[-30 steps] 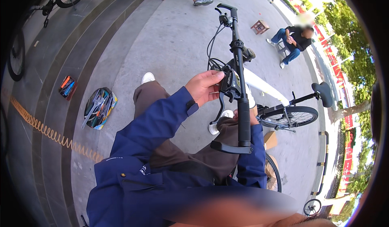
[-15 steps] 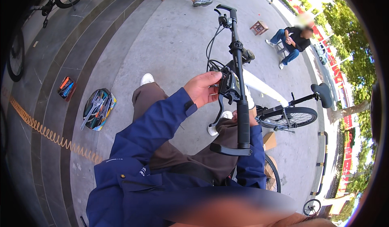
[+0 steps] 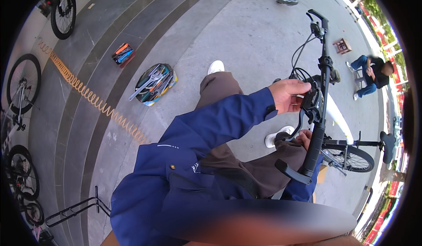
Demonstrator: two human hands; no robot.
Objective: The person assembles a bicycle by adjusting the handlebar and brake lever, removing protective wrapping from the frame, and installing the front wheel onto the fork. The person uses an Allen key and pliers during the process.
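Note:
At the right, a bicycle's black handlebar (image 3: pixel 324 77) stands in front of me. My left hand (image 3: pixel 288 95) has its thumb and fingers closed around the edge of the black shifter and brake lever unit (image 3: pixel 313 104), beside the cables (image 3: pixel 302 74). The brake lever (image 3: pixel 298 128) hangs below that hand. Lower down, behind the handlebar grip (image 3: pixel 315 146), my right hand (image 3: pixel 304 138) shows curled fingers near my knee. Whatever those fingers hold is hidden. The white frame (image 3: pixel 339 116) runs back to the saddle (image 3: pixel 387 147).
A bag of wrenches and other tools (image 3: pixel 156 83) and a small tool box (image 3: pixel 123 55) lie to the left. An orange coiled hose (image 3: pixel 90 94) crosses the steps. Other bicycles (image 3: pixel 24 83) stand at far left. A person (image 3: pixel 373 74) sits at the right near a wooden stool (image 3: pixel 342 46).
The view has swung left, so the bicycle and both hands appear farther right. My left hand stays at the shifter. More of the right hand's fingers shows beside the grip.

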